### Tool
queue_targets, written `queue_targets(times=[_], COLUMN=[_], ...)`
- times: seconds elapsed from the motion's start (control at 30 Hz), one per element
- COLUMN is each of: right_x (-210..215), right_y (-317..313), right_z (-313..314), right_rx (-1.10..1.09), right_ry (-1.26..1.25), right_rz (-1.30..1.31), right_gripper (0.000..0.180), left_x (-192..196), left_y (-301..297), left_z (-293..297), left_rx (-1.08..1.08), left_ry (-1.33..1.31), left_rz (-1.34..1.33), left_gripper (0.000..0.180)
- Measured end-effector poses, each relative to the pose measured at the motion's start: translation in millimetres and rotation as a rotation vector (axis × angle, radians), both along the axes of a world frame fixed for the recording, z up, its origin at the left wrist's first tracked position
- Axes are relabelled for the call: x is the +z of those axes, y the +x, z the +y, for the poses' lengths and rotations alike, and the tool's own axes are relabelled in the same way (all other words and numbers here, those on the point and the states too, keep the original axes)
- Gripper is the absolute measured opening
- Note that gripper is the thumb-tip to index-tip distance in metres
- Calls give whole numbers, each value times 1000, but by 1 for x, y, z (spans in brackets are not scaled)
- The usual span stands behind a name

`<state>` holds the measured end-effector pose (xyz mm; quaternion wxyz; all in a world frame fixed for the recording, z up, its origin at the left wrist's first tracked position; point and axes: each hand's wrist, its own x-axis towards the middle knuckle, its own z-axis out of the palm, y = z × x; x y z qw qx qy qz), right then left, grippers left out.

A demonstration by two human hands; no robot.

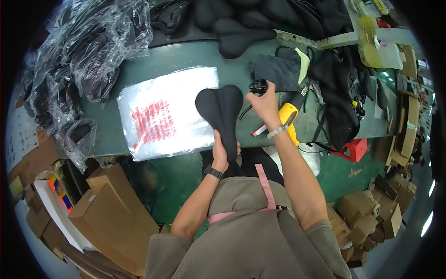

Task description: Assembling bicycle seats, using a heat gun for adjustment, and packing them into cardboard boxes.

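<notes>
My left hand (220,151) grips the narrow nose of a black bicycle saddle cover (220,104), its wide end pointing away from me. The cover overlaps the right edge of a stack of clear plastic bags (162,111) with red print. To the right, my right hand (265,107) closes its thumb and fingers on a small black bundle (258,86), whose exact kind I cannot make out. A thin black cord hangs beside that hand. Under my right wrist lies a yellow-handled tool (289,114), partly covered by my arm.
Bagged black covers (102,51) heap at the far left; loose black covers (241,37) lie along the back. Dark cloth (274,72) and a black pile (339,97) occupy the right. Cardboard boxes (111,218) stand below left; a red stool (353,151) is below right.
</notes>
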<state>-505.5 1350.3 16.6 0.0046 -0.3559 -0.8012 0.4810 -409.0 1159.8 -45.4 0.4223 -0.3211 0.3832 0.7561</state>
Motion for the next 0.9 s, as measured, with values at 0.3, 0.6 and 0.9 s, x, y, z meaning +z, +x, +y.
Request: queue_targets(times=[0.3, 0.6, 0.9], right_x=[13, 56, 98], right_y=[67, 149, 182], right_z=[-14, -39, 10], right_rx=[230, 126, 177], right_ry=[-3, -525, -784], right_rz=[-96, 78, 157], right_gripper=[71, 68, 87], left_x=[65, 114, 137], left_y=[-25, -33, -16], left_z=[-9, 57, 98], left_rx=[242, -72, -160], left_ry=[179, 173, 223], left_rz=[92, 33, 20], left_gripper=[76, 82, 78])
